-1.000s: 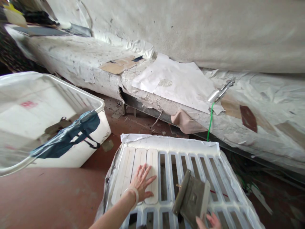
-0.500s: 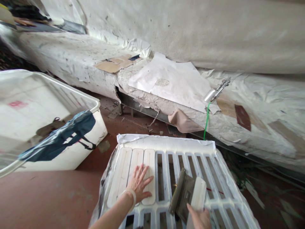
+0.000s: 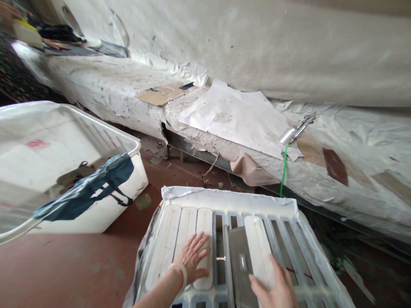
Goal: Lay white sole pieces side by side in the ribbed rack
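Observation:
A white slotted rack (image 3: 282, 233) draped in plastic film lies in front of me. My left hand (image 3: 192, 256) rests flat and open on the white strips (image 3: 183, 231) filling its left slots. My right hand (image 3: 276, 286) presses with spread fingers on a white strip (image 3: 257, 244) and a grey metal plate (image 3: 239, 261) lying along the rack's middle slots.
A large white tub (image 3: 96, 124) with a dark blue bag (image 3: 93, 184) over its rim stands at the left on the red floor (image 3: 64, 269). A paint-crusted bench (image 3: 128, 90) runs along the wall behind, with paper sheets (image 3: 237, 115), a metal spray tool (image 3: 295, 130) and a green cord (image 3: 284, 167).
The grey plate and white strip were tilted up in my right hand; now they lie flat on the rack under it. My left hand has stayed put.

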`<state>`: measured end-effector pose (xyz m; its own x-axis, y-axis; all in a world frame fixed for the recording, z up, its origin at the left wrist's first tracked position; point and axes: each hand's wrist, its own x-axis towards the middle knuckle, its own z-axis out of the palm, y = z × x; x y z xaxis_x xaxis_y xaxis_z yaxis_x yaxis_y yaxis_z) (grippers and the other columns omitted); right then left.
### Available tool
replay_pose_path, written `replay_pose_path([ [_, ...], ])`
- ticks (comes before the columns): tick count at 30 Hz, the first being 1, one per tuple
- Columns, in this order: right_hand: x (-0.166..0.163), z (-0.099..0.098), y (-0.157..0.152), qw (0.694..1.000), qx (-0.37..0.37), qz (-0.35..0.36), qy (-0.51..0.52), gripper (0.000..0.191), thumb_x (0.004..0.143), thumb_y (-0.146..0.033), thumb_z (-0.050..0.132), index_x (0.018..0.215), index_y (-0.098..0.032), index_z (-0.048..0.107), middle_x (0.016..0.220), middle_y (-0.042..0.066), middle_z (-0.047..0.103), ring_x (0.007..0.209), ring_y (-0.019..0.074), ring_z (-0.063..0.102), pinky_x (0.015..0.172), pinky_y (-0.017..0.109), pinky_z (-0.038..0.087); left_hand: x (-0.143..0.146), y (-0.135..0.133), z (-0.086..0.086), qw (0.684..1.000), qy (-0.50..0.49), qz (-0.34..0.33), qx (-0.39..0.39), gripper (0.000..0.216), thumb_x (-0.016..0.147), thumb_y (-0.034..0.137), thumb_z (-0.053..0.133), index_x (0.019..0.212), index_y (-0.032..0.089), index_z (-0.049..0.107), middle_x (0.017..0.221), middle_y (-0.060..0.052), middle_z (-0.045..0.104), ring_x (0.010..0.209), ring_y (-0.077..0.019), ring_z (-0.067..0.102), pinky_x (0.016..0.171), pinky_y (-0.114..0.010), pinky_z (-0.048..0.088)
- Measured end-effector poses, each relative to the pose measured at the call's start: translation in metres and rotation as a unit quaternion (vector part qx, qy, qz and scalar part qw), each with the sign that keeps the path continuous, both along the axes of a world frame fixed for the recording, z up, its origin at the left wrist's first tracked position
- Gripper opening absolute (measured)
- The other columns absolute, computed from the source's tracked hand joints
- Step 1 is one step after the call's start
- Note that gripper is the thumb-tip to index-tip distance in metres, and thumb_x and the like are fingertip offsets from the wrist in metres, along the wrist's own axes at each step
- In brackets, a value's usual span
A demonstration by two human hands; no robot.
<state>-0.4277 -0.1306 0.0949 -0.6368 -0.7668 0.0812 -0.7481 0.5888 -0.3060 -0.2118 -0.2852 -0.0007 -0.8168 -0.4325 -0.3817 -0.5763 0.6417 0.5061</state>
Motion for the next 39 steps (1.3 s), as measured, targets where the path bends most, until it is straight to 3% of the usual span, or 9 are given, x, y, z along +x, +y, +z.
replay_pose_path([
  [4, 0.013, 0.004, -0.049, 0.976, 0.197, 0.049, 0.072, 0.067, 0.084, -0.036, 0.054, 0.145, -0.016, 0.036, 0.133, 0.01, 0.046, 0.097, 0.0245, 0.061, 0.068, 0.036, 0.054, 0.0, 0.002, -0.035, 0.996, 0.078, -0.003, -0.034, 0.078, 0.087, 0.072, 0.035, 0.144, 0.019, 0.042, 0.163, -0.006, 0.012, 0.151, -0.0288, 0.004, 0.124, -0.055, 0.012],
  [6, 0.024, 0.0, -0.071, 0.967, 0.225, 0.068, 0.103, 0.067, 0.082, -0.027, 0.058, 0.145, -0.014, 0.037, 0.131, 0.011, 0.047, 0.102, 0.0247, 0.059, 0.068, 0.033, 0.055, -0.001, 0.001, -0.046, 0.996, 0.084, -0.004, -0.039, 0.076, 0.088, 0.07, 0.035, 0.142, 0.018, 0.043, 0.163, -0.008, 0.016, 0.151, -0.0313, 0.008, 0.123, -0.055, 0.014],
  [11, 0.043, -0.036, -0.1, 0.979, 0.165, 0.058, 0.101, 0.066, 0.084, -0.024, 0.057, 0.146, -0.011, 0.037, 0.13, 0.014, 0.046, 0.111, 0.0266, 0.055, 0.071, 0.032, 0.055, -0.01, -0.001, -0.051, 0.996, 0.084, 0.017, -0.035, 0.074, 0.088, 0.068, 0.039, 0.143, 0.019, 0.042, 0.159, -0.011, 0.029, 0.148, -0.0353, 0.017, 0.122, -0.058, 0.017],
  [16, 0.051, -0.094, -0.078, 0.994, 0.092, 0.04, 0.051, 0.067, 0.086, -0.028, 0.055, 0.148, -0.009, 0.035, 0.134, 0.016, 0.044, 0.106, 0.0278, 0.059, 0.072, 0.034, 0.055, -0.017, -0.008, -0.027, 0.993, 0.095, 0.042, -0.059, 0.061, 0.089, 0.052, 0.053, 0.138, 0.016, 0.046, 0.145, -0.01, 0.047, 0.137, -0.033, 0.036, 0.116, -0.053, 0.032],
  [19, 0.052, -0.122, -0.062, 0.997, 0.05, 0.057, -0.027, 0.069, 0.085, -0.03, 0.055, 0.146, -0.006, 0.036, 0.129, 0.016, 0.045, 0.108, 0.028, 0.058, 0.082, 0.035, 0.055, -0.019, -0.013, -0.017, 0.994, 0.084, 0.043, -0.052, 0.052, 0.091, 0.048, 0.053, 0.13, 0.014, 0.052, 0.147, -0.01, 0.046, 0.135, -0.0337, 0.037, 0.114, -0.054, 0.035],
  [22, 0.05, -0.139, -0.058, 0.994, -0.001, 0.079, -0.08, 0.072, 0.084, -0.033, 0.055, 0.145, -0.002, 0.034, 0.128, 0.018, 0.044, 0.114, 0.0281, 0.054, 0.094, 0.035, 0.051, -0.019, -0.014, -0.024, 0.993, 0.092, 0.055, -0.05, 0.055, 0.091, 0.049, 0.052, 0.135, 0.017, 0.048, 0.153, -0.006, 0.041, 0.138, -0.0329, 0.034, 0.116, -0.054, 0.032],
  [29, 0.046, -0.154, -0.064, 0.991, -0.014, 0.103, -0.083, 0.073, 0.089, -0.039, 0.049, 0.149, -0.003, 0.028, 0.132, 0.02, 0.038, 0.113, 0.0296, 0.054, 0.094, 0.038, 0.051, -0.025, -0.006, -0.062, 0.986, 0.099, 0.075, -0.109, 0.061, 0.096, 0.049, 0.04, 0.151, 0.028, 0.026, 0.158, 0.004, 0.032, 0.137, -0.0305, 0.034, 0.112, -0.058, 0.036],
  [33, 0.047, -0.158, -0.061, 0.991, -0.017, 0.126, -0.052, 0.072, 0.093, -0.04, 0.045, 0.152, -0.006, 0.022, 0.135, 0.021, 0.035, 0.118, 0.031, 0.051, 0.092, 0.039, 0.052, -0.027, -0.008, -0.068, 0.987, 0.093, 0.058, -0.118, 0.06, 0.097, 0.048, 0.034, 0.152, 0.028, 0.024, 0.161, 0.008, 0.024, 0.137, -0.0311, 0.031, 0.111, -0.059, 0.035],
  [39, 0.049, -0.153, -0.06, 0.99, 0.061, 0.118, -0.045, 0.069, 0.098, -0.043, 0.035, 0.155, -0.011, 0.013, 0.141, 0.022, 0.029, 0.124, 0.033, 0.049, 0.089, 0.04, 0.053, -0.03, -0.011, -0.07, 0.984, 0.106, 0.055, -0.135, 0.056, 0.097, 0.044, 0.036, 0.149, 0.024, 0.035, 0.157, 0.003, 0.035, 0.131, -0.0324, 0.038, 0.106, -0.056, 0.038],
])
